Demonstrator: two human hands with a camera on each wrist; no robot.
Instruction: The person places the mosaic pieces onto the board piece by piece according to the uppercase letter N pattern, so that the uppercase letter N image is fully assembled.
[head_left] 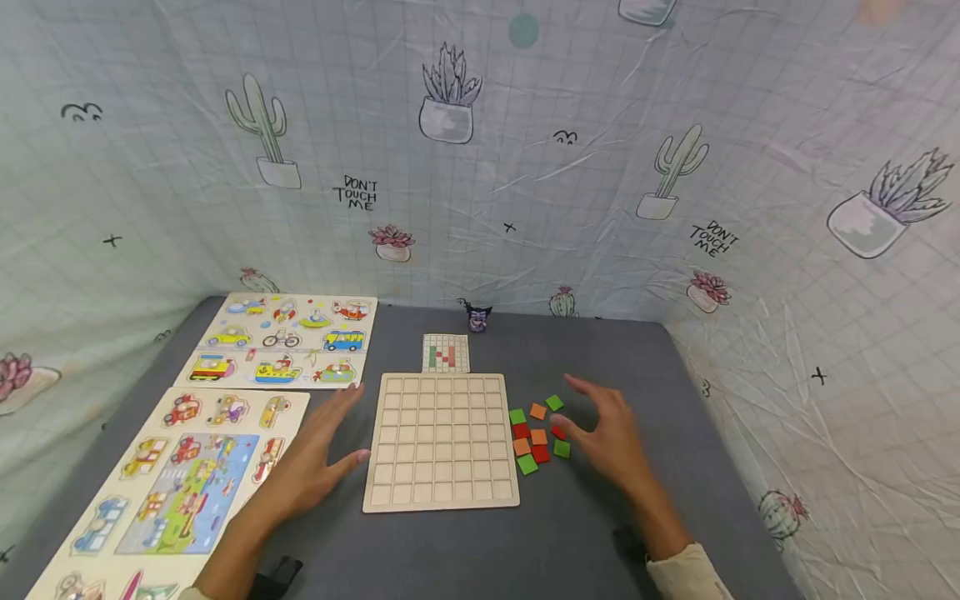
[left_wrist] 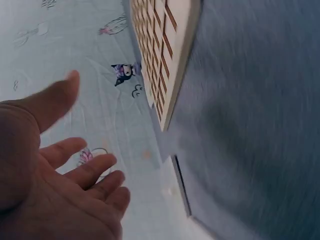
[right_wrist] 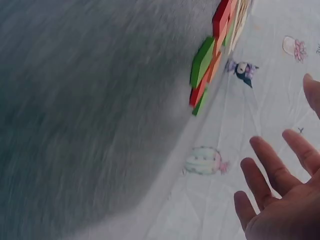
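A square wooden grid board (head_left: 442, 442) lies on the grey table, its shallow square cells bare. Beside its right edge lie several small square tiles in green (head_left: 528, 464), red (head_left: 541, 454) and orange (head_left: 537, 411). My left hand (head_left: 311, 462) hovers left of the board, thumb and fingers spread, holding nothing; the left wrist view shows the same hand (left_wrist: 75, 185) with relaxed fingers. To the right of the tiles is my right hand (head_left: 603, 433), fingers apart and nothing in them. A pattern card (head_left: 446, 353) with coloured squares lies at the board's far edge.
Two wooden picture puzzles, one with vehicles (head_left: 281, 340) and one with a town scene (head_left: 187, 492), lie on the left. A small dark figurine (head_left: 477, 317) stands at the table's back. Behind it hangs a patterned cloth (head_left: 510, 167).
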